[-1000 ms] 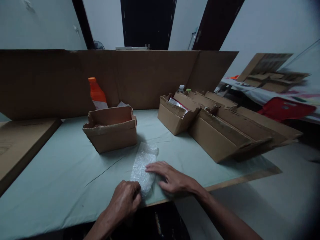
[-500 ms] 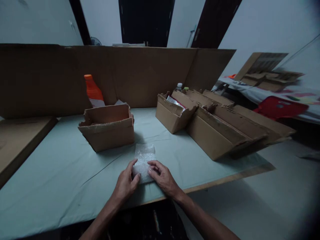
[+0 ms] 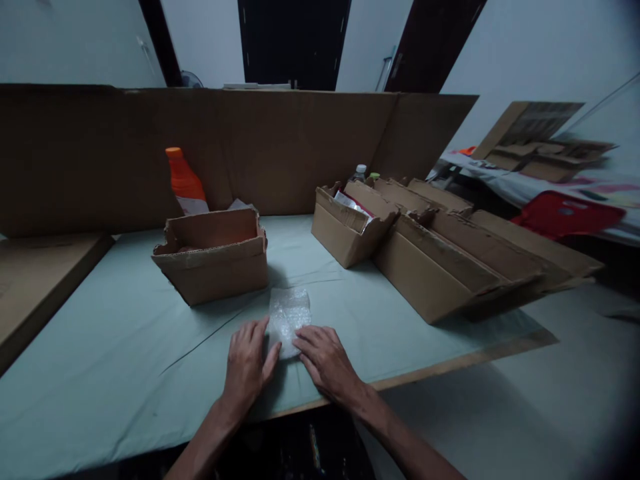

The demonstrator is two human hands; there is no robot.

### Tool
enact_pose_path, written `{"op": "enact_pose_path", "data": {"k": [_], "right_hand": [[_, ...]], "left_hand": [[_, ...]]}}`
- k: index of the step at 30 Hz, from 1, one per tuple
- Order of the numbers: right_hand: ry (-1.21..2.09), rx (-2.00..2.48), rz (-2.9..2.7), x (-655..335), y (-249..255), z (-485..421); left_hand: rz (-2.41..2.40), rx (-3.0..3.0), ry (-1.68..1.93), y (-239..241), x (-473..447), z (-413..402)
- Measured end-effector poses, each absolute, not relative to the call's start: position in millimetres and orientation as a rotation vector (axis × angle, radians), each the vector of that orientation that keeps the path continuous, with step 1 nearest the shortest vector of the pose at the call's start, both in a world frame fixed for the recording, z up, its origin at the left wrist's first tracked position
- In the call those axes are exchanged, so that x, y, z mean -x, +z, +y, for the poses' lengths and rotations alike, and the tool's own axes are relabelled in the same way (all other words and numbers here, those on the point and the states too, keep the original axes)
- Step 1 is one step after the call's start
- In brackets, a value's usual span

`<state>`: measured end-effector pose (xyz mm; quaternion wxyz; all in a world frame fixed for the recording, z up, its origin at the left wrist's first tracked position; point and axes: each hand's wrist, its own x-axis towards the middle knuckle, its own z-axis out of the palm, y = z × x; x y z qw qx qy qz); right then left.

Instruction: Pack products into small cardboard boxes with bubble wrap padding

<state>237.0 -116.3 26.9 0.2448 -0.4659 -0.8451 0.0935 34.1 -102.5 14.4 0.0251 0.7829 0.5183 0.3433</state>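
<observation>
Now both hands lie flat, fingers spread, gripping nothing: left hand [image 3: 247, 363] and right hand [image 3: 325, 360] press the near edge of the bubble wrap [image 3: 289, 315], which lies on the table [image 3: 100, 347] before an open box [image 3: 213, 257].

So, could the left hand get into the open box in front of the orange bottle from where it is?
Probably yes: the left hand lies flat beside the bubble wrap, and only bare tabletop separates it from the open-topped box.
</observation>
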Motion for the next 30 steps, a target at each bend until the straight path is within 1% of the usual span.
{"op": "enact_pose_path", "data": {"k": [4, 7, 9, 11, 14, 16, 19, 22, 25, 30], "right_hand": [[0.373, 1.246, -2.282, -237, 32, -115], [0.481, 1.247, -2.257, -238, 43, -127], [0.421, 1.258, -2.225, -240, 49, -137], [0.281, 1.264, -2.207, -241, 53, -144], [0.167, 1.244, -2.290, -239, 51, -145], [0.183, 1.244, -2.366, -234, 46, -139], [0.225, 1.264, -2.364, -230, 39, -129], [0.350, 1.246, -2.301, -230, 38, -130], [0.479, 1.199, -2.297, -233, 44, -141], [0.281, 1.214, -2.344, -231, 55, -149]], "left_hand": [[1.333, -2.517, 1.074, 20, -29, -124], [1.318, -2.367, 1.022, 21, -30, -132], [1.376, -2.260, 0.974, 20, -29, -131], [1.455, -2.191, 0.882, 19, -28, -125], [1.540, -2.173, 0.810, 18, -28, -114], [1.549, -2.216, 0.886, 19, -28, -112], [1.433, -2.314, 0.987, 20, -26, -120], [1.298, -2.315, 0.947, 19, -18, -139], [1.347, -2.178, 0.893, 18, -12, -154], [1.558, -2.107, 0.891, 16, -11, -142]]}}
